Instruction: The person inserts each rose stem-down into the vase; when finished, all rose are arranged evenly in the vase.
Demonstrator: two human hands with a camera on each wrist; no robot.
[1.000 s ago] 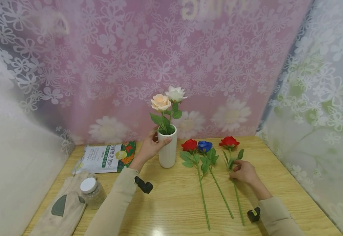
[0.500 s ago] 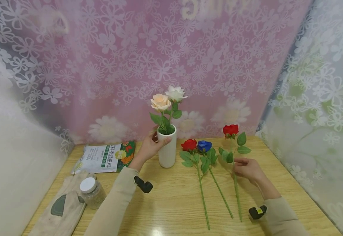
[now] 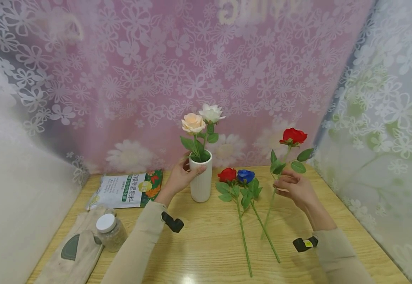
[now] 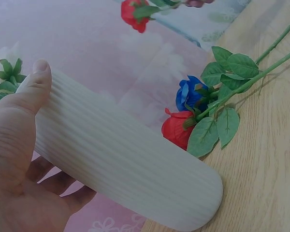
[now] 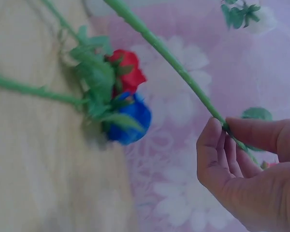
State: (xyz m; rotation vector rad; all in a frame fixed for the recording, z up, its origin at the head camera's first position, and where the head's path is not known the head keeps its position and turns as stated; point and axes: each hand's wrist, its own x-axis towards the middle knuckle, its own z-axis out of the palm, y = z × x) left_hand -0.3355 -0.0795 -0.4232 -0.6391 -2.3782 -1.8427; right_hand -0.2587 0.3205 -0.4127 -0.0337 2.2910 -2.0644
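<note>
My left hand (image 3: 181, 178) grips a ribbed white vase (image 3: 201, 185) near its top, the thumb across the front and the other fingers behind. A peach rose (image 3: 193, 123) and a white flower (image 3: 211, 113) stand in the vase. My right hand (image 3: 294, 188) pinches the green stem of a red rose (image 3: 293, 136) between thumb and fingertips, just below its leaves. That rose is raised, bloom up, with its stem slanting down to the left. In the right wrist view the stem (image 5: 176, 65) runs up from the pinch, and the bloom is mostly hidden by the hand.
Another red rose (image 3: 227, 174) and a blue rose (image 3: 246, 176) lie side by side on the wooden table (image 3: 206, 244) between the hands. At the left are a printed bag (image 3: 120, 191), a white-lidded jar (image 3: 111, 232) and beige gloves (image 3: 72, 252). A pink floral curtain (image 3: 149, 79) hangs behind.
My right hand has lifted the red rose from the table, raising its bloom up and to the right while its stem end swung left. The left hand and the vase have stayed put.
</note>
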